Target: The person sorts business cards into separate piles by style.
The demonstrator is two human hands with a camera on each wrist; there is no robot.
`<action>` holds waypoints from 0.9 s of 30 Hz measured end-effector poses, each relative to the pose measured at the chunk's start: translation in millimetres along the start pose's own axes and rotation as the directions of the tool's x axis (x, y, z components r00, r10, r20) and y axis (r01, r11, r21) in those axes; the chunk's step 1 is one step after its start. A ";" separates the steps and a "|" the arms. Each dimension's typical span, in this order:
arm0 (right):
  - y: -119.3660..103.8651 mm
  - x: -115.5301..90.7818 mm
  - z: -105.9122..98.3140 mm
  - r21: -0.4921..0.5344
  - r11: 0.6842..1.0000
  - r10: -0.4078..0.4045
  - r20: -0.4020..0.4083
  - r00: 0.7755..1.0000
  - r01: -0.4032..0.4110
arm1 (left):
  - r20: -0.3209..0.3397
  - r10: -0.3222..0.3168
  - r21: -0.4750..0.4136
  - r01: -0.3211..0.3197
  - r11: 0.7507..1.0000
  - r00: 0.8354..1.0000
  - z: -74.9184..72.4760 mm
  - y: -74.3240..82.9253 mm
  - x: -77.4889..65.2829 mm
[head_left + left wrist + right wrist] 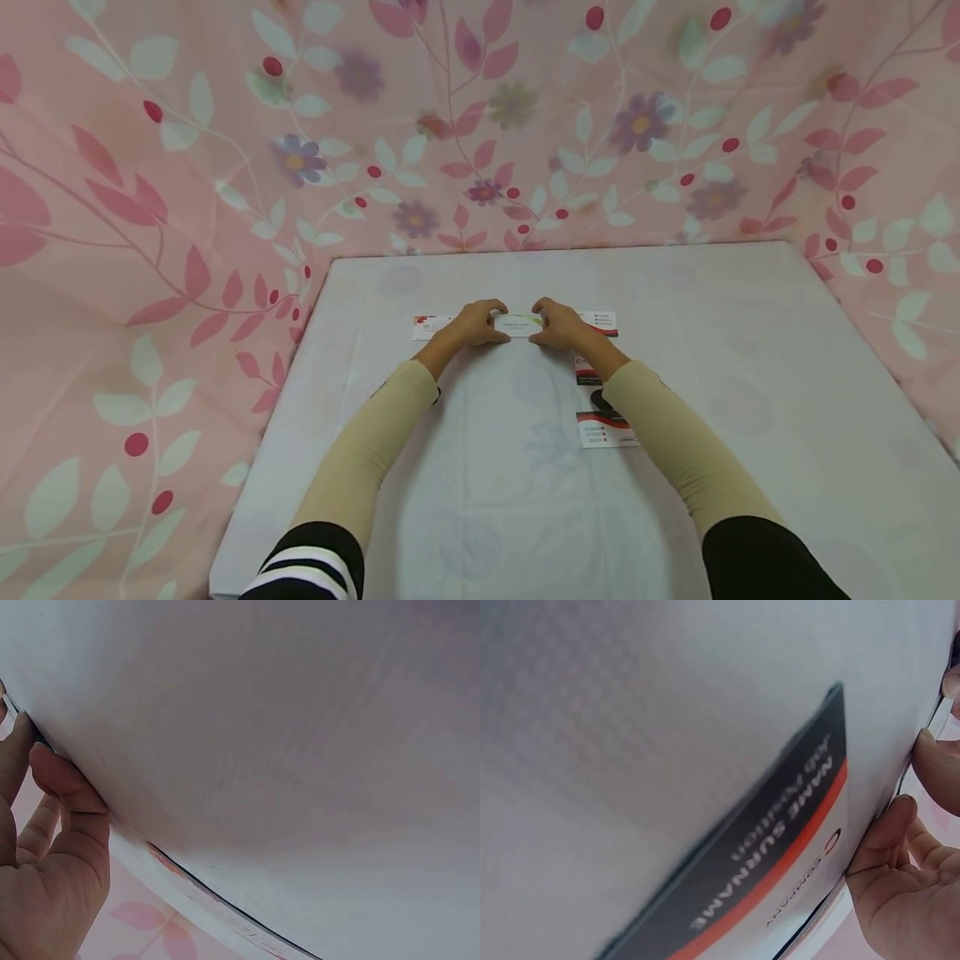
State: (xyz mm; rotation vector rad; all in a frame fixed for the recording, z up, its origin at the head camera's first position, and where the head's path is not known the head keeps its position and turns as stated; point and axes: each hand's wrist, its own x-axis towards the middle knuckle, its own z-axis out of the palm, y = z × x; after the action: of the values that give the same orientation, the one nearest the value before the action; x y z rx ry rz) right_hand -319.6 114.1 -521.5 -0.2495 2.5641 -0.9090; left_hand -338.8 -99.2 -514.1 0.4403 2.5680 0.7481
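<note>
A white business card [517,326] with green curved lines lies between my two hands, in the middle of a row. My left hand [476,325] grips its left end, thumb on the near edge and fingers on the far edge. On the right end, my right hand [559,326] holds it the same way. Fingertips sit low at the cloth in both wrist views. Part of another card [429,327] with a red-orange corner shows left of the left hand. Beyond the right hand, a red-and-black edged card [602,322] is partly covered by the fingers.
Under the right forearm, a dark card [587,372] and a white card with a red and black band [604,432] are partly hidden. A white patterned cloth [480,483] covers the table. Pink floral fabric [480,125] hangs behind and at the sides.
</note>
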 end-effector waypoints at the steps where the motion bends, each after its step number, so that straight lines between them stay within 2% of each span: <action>1: -0.4 0.1 -0.2 0.000 1.000 0.001 0.001 1.000 -0.001 | 0.002 -0.002 -0.001 0.002 1.000 1.000 -0.3 0.3 -0.2; 27: -0.9 -0.5 1.7 -0.008 1.000 0.012 -0.001 1.000 -0.012 | -0.013 0.020 0.002 -0.020 1.000 1.000 1.5 -5.0 0.4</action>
State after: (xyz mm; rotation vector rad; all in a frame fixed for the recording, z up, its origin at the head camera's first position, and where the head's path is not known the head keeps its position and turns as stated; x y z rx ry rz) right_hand -318.3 112.6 -522.0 -0.2360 2.5680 -0.8945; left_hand -339.4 -102.4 -518.2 0.4641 2.5805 0.7585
